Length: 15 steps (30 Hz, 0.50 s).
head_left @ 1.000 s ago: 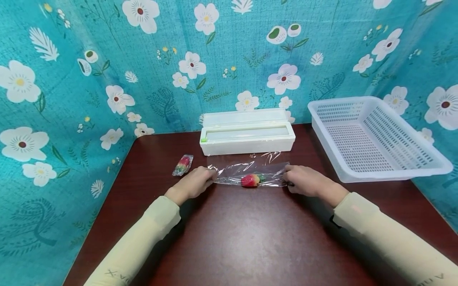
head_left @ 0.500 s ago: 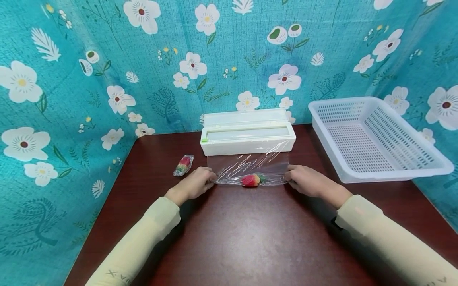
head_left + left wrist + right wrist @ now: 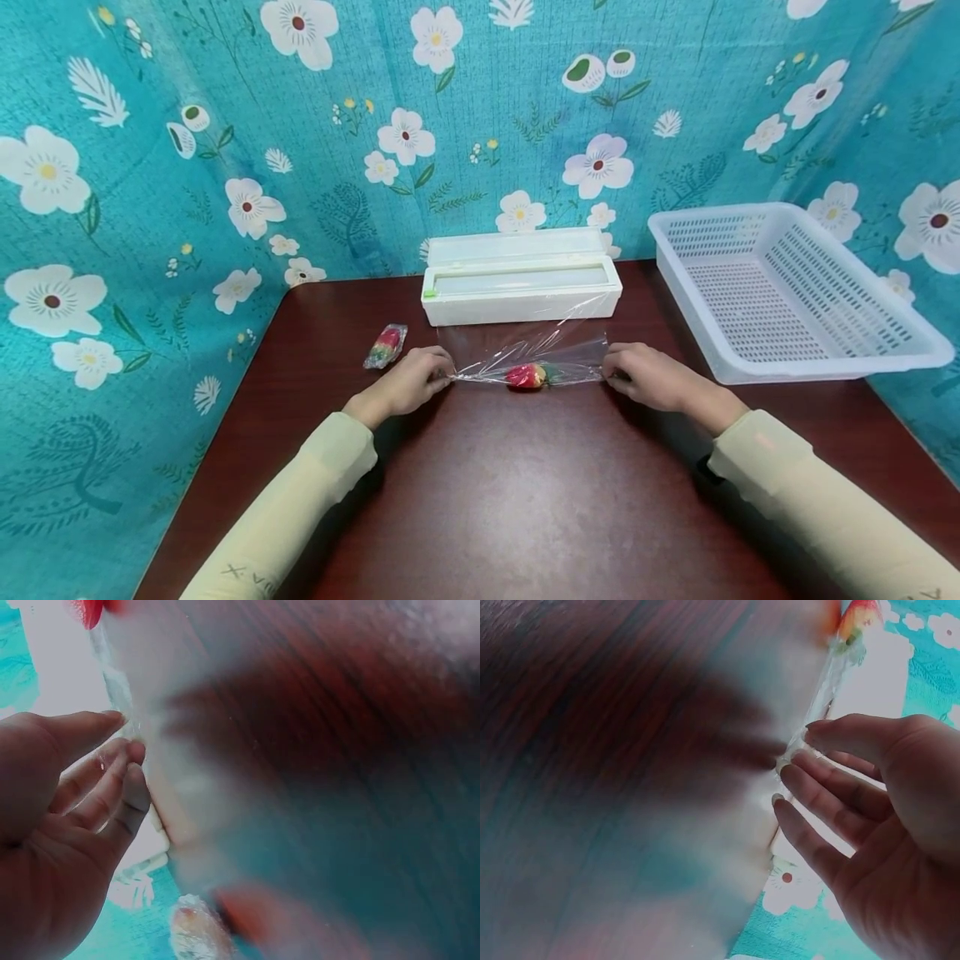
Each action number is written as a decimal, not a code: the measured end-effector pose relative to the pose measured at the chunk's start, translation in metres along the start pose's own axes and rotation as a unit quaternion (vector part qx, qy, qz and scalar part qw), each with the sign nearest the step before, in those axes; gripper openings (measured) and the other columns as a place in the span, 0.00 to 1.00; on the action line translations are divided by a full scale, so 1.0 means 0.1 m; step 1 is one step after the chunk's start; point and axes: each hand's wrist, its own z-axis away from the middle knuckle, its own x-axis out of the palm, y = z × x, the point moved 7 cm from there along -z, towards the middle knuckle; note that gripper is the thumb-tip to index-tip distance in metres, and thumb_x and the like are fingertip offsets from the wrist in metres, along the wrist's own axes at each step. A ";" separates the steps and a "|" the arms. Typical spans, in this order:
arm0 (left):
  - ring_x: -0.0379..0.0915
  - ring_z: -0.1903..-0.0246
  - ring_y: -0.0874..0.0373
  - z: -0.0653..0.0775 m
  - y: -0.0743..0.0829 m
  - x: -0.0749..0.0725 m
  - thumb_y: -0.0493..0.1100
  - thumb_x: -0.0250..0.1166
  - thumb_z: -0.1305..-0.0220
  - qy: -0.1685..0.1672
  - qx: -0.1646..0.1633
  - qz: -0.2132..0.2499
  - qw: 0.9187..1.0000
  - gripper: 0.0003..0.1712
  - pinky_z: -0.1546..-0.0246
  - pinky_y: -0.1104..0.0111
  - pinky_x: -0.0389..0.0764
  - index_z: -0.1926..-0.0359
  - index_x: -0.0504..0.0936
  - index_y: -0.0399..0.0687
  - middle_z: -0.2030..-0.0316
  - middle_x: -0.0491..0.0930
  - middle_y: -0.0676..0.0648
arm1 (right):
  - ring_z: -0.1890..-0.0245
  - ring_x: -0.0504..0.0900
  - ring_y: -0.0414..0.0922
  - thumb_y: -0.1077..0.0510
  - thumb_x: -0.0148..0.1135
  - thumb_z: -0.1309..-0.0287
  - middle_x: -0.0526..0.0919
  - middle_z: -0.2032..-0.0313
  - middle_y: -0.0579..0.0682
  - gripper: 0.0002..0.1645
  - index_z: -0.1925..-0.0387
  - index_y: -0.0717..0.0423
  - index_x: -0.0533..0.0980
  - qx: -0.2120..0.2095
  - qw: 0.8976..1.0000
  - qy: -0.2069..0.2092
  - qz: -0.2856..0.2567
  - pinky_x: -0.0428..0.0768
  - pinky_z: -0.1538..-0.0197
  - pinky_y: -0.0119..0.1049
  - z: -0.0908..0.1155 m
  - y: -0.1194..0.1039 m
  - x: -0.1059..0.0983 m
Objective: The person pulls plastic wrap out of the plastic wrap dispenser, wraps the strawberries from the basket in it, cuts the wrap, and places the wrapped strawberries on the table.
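A strawberry-like fruit [image 3: 527, 377], red and yellow with a green end, lies rolled in the near edge of a sheet of clear plastic wrap [image 3: 517, 346]. The wrap stretches back to a long white wrap dispenser [image 3: 521, 308] with its lid raised. My left hand [image 3: 412, 381] pinches the left end of the rolled film between thumb and fingers. At the right end, my right hand [image 3: 647, 377] pinches the film the same way. In the left wrist view the thumb and fingertips of the left hand [image 3: 82, 780] meet at the film's edge.
Left of the left hand lies a second fruit [image 3: 386, 346], wrapped in clear film. A white perforated basket [image 3: 817, 367] stands at the right of the dark wooden table [image 3: 517, 500]. A floral teal cloth [image 3: 480, 108] hangs behind.
The film in front of the dispenser is drawn into a tighter roll around the fruit. My right hand has shifted slightly to the right; the left hand stays nearly in place.
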 end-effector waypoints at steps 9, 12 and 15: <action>0.83 0.62 0.57 0.05 -0.09 -0.02 0.31 0.67 0.34 0.014 -0.024 0.032 0.999 0.06 0.53 0.59 0.84 0.59 0.88 0.40 0.62 0.88 0.46 | 0.63 0.82 0.43 0.71 0.70 0.44 0.83 0.66 0.43 0.10 0.67 0.53 0.83 -0.011 0.999 0.033 -0.023 0.82 0.58 0.44 0.04 0.06 -0.04; 0.83 0.62 0.58 0.06 -0.10 -0.02 0.31 0.67 0.33 0.022 -0.019 0.031 0.999 0.05 0.54 0.58 0.84 0.59 0.88 0.41 0.63 0.88 0.47 | 0.64 0.82 0.42 0.68 0.70 0.43 0.83 0.67 0.40 0.09 0.67 0.51 0.82 0.010 0.999 0.032 -0.026 0.81 0.60 0.44 0.07 0.10 -0.05; 0.83 0.62 0.58 0.06 -0.11 -0.02 0.31 0.67 0.33 0.029 -0.021 0.028 0.999 0.05 0.54 0.59 0.84 0.59 0.88 0.41 0.63 0.88 0.49 | 0.65 0.81 0.40 0.66 0.70 0.41 0.83 0.69 0.37 0.09 0.67 0.47 0.82 0.035 0.999 0.028 -0.029 0.79 0.64 0.43 0.09 0.12 -0.06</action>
